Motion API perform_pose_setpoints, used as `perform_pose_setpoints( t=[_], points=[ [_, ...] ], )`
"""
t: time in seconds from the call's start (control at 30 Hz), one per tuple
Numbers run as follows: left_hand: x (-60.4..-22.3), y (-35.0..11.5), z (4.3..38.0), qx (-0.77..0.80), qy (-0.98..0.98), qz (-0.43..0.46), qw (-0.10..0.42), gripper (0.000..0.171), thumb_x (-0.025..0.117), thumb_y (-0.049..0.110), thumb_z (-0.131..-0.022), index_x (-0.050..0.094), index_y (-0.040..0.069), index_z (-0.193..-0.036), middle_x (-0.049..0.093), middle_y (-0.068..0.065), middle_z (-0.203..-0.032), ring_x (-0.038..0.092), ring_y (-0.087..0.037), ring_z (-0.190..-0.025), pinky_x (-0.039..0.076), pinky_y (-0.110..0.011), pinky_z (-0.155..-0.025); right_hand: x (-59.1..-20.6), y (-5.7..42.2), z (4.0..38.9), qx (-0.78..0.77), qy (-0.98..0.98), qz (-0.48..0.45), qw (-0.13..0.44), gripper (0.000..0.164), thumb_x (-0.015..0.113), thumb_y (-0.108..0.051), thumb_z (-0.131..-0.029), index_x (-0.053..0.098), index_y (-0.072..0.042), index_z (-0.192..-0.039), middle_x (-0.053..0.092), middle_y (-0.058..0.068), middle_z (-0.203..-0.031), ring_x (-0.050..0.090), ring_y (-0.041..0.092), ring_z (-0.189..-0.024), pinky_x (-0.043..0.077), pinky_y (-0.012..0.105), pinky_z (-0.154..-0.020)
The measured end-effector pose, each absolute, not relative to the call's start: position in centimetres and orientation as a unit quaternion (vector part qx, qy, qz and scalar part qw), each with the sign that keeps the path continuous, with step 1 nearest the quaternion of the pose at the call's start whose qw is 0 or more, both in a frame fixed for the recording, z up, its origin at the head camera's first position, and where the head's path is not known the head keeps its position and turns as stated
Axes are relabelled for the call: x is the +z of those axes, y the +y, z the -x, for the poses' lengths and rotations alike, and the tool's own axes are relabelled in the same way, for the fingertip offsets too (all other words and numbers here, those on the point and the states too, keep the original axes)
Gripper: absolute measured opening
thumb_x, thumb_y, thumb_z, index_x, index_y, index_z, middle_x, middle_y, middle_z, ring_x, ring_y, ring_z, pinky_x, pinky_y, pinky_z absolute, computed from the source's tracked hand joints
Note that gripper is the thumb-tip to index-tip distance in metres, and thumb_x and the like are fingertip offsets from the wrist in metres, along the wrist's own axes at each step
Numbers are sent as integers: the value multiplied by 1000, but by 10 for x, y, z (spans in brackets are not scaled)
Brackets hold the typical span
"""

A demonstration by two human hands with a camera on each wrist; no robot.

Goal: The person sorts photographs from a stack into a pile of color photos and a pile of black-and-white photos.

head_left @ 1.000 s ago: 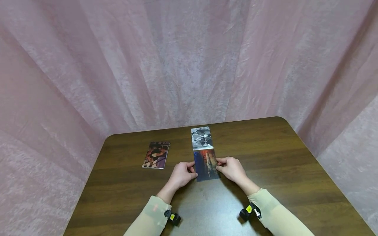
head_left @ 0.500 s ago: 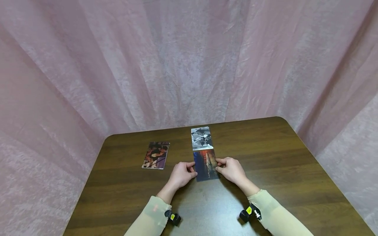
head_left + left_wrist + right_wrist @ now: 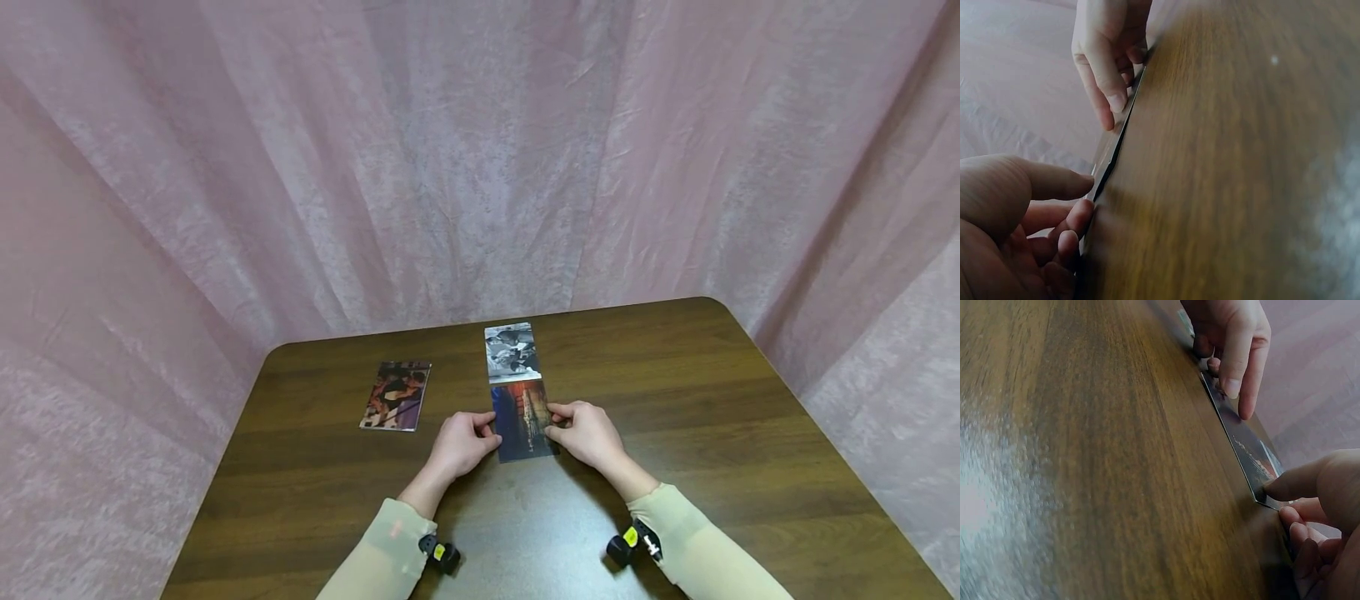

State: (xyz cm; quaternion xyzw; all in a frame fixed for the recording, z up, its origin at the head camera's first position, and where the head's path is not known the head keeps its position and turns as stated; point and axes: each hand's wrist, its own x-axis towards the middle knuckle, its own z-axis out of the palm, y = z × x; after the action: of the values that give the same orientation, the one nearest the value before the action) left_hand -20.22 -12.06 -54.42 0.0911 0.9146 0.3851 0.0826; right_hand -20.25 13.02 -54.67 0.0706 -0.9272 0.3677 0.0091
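A dark picture card [image 3: 521, 423] with blue and red-orange colouring and what looks like a saxophone lies at the table's middle. My left hand [image 3: 460, 444] pinches its left edge, thumb toward the near corner. At the opposite edge, my right hand [image 3: 588, 432] pinches the card between thumb and fingers; the right wrist view shows the thumb [image 3: 1297, 481] on top. Directly beyond it sits a black-and-white picture card [image 3: 513, 352], its near edge meeting the dark card's far edge. Whether they overlap I cannot tell.
To the left lies another picture card [image 3: 396, 396] in reddish and purple tones, perhaps a small stack. The brown wooden table [image 3: 300, 492] has rounded far corners. Pink curtain [image 3: 480, 167] hangs behind and at both sides. A black wrist camera [image 3: 442, 557] is strapped to each wrist.
Almost nothing moves. The right hand shifts very slightly left along with its forearm; the cards stay in practically the same places, still between both hands.
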Motion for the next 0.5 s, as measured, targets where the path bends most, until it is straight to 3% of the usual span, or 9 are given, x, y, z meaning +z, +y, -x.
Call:
perform_pose_setpoints(
  t=[0.5],
  points=[
    [-543, -118, 200, 384, 918, -78, 60, 38, 77, 22, -97, 77, 6, -132, 65, 12, -77, 54, -10, -69, 47, -34, -75, -548, 131, 201, 381, -923, -59, 0, 43, 86, -21, -87, 80, -10, -128, 78, -3, -102, 70, 12, -87, 54, 40, -79]
  ],
)
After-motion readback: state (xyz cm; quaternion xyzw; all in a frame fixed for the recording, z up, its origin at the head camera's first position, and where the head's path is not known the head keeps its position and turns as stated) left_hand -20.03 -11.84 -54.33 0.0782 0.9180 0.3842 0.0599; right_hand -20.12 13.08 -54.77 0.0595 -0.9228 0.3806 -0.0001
